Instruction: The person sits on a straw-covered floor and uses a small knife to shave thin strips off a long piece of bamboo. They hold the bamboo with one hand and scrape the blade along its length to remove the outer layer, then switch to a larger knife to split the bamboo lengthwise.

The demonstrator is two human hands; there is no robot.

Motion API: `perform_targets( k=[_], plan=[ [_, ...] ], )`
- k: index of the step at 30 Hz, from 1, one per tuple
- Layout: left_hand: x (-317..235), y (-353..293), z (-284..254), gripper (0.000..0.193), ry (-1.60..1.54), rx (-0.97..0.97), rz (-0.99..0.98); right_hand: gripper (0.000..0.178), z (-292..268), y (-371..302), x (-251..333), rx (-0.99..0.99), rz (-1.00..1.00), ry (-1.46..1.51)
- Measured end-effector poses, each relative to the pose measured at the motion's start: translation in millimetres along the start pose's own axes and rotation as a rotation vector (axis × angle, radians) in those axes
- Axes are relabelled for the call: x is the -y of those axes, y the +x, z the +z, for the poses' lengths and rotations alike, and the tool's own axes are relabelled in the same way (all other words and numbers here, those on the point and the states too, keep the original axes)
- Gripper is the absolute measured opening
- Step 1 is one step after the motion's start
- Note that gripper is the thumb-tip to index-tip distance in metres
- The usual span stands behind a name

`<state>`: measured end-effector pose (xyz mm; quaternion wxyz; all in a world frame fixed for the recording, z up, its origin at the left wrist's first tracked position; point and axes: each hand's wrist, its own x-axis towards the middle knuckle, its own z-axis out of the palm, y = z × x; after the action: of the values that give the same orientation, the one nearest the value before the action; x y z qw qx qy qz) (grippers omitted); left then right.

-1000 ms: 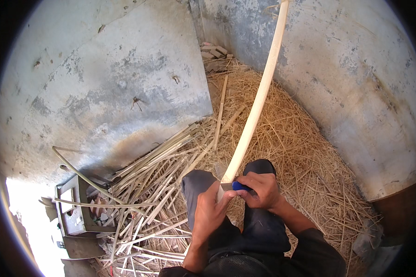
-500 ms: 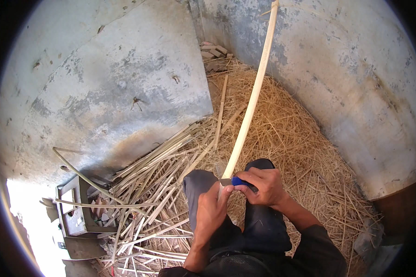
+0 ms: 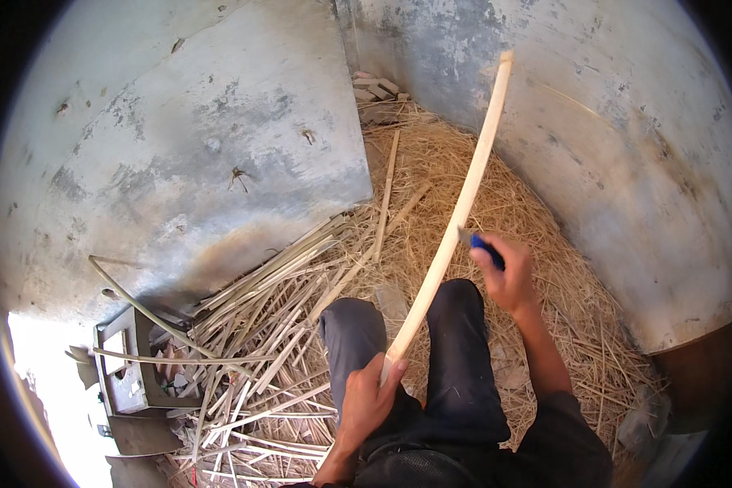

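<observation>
Pale wood-like strip (image 3: 455, 228), head view; clock face centred on the frame. Strip runs from 6 o'clock, between the two knees (image 3: 354, 325), up to a free end toward 1 o'clock. Left hand (image 3: 368, 403) at 6: fingers clamped round the strip's lower end. Right hand (image 3: 508, 272) just past 3: fingers closed on a blue-handled blade (image 3: 488, 252), tip at the strip's right edge; contact or small gap, cannot tell.

Risks (judgement): strip is gripped at one end only, so side pressure from the blade could swing or twist the far end. Should the edge bite too deep, the strip might split or notch. A slip along the strip toward 6 could reach the left hand or a knee, both in line with it.

Surroundings: straw heap (image 3: 537, 220) from 1 to 4, beneath the right hand; a dropped tool would likely be hard to spot there. Loose strips (image 3: 244, 382) lie crisscrossed at 7 to 8, beside a metal frame box (image 3: 130, 398) at 8. Right wall (image 3: 626, 163) at 2 to 3 and left wall panel (image 3: 211, 122) at 10 to 11 limit swing of the long end.
</observation>
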<state>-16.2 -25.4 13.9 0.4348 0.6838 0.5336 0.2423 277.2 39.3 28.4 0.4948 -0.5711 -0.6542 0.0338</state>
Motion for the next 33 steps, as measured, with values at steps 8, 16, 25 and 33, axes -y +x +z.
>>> perform_targets(
  k=[8,16,25,33],
  plan=[
    [-20.7,22.5,-5.1,0.035,-0.043,-0.111,0.144,0.024,35.9,-54.7,54.5,0.215,-0.207,0.086],
    [-16.1,27.4,2.0,0.035,-0.038,-0.167,0.163,0.027,41.3,-52.9,63.4,0.217,-0.246,0.023],
    [-8.5,22.1,1.8,0.037,0.033,-0.208,0.125,0.026,38.4,-42.2,59.0,0.230,-0.253,-0.036],
    [17.5,-15.5,8.3,0.038,0.065,-0.089,0.035,0.033,8.9,8.5,-4.7,-0.061,0.071,-0.048]
  ],
)
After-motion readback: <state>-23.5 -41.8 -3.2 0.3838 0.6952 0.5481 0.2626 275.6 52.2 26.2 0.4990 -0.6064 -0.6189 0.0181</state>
